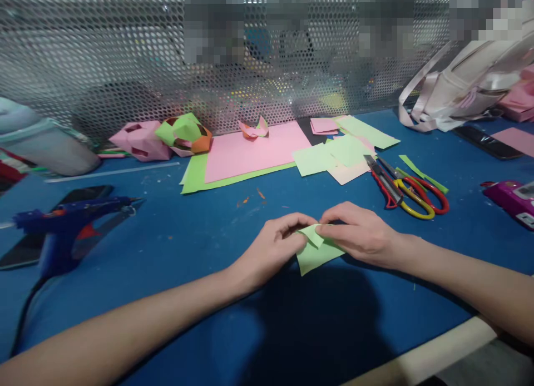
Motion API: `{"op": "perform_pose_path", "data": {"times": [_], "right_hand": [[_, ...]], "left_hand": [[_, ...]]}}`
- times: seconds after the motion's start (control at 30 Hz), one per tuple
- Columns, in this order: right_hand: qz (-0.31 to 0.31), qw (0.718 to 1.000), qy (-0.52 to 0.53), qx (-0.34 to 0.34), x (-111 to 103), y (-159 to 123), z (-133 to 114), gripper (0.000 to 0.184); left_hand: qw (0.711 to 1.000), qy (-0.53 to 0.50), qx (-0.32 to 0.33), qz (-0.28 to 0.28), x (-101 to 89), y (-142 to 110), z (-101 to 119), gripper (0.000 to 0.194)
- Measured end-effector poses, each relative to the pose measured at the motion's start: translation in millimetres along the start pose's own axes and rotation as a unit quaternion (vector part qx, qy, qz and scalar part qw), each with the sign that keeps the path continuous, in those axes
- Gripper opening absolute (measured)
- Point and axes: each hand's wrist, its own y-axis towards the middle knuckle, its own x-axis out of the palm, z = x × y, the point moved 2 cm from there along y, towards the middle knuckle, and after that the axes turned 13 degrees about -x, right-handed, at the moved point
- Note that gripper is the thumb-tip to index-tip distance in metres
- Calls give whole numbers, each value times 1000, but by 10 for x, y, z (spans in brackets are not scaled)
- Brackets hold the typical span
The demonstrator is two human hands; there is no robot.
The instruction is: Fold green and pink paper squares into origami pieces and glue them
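Between my hands, low over the blue table, is a piece of light green paper (319, 258) with one corner folded over. My left hand (281, 242) pinches its left upper edge between thumb and fingers. On the right side, my right hand (359, 230) grips the same paper, its thumb lying at the fold. The fingertips behind the paper are partly hidden. Beyond my hands lie pale green sheets (315, 159), a large pink sheet (254, 152) over a brighter green sheet (194, 177), and a small folded paper piece (254, 129).
A box cutter (384, 186) and scissors (413, 194) lie right of the sheets. At left, a blue glue gun (62, 230) rests near a phone. Folded paper shapes (186, 134) stand by the perforated metal screen (125, 52). A purple device (511, 197) and a pale bag (471, 74) are at right.
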Motion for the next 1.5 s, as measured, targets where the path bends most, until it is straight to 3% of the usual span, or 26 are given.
{"op": "perform_pose_path", "data": {"times": [0.23, 0.47, 0.63, 0.77, 0.93, 1.23, 1.5], "right_hand": [[-7, 1000, -5, -8, 12, 10, -4, 20], [-26, 998, 59, 17, 21, 22, -7, 31], [4, 988, 138, 73, 24, 54, -16, 26], [39, 960, 212, 177, 29, 75, 6, 22], [45, 948, 199, 244, 74, 70, 37, 13], [51, 968, 144, 199, 94, 38, 28, 13], [27, 991, 88, 99, 53, 45, 30, 19]], "left_hand": [[999, -7, 11, 29, 23, 42, -50, 22], [998, -16, 12, 57, 12, 60, -62, 19], [996, 24, 25, 78, 5, 69, -67, 14], [995, 45, 27, 88, 2, 58, -60, 12], [993, 59, 19, 100, 0, 40, -36, 12], [994, 54, 29, 87, 15, 63, -75, 13], [992, 80, 44, 84, 7, 52, -91, 13]]}}
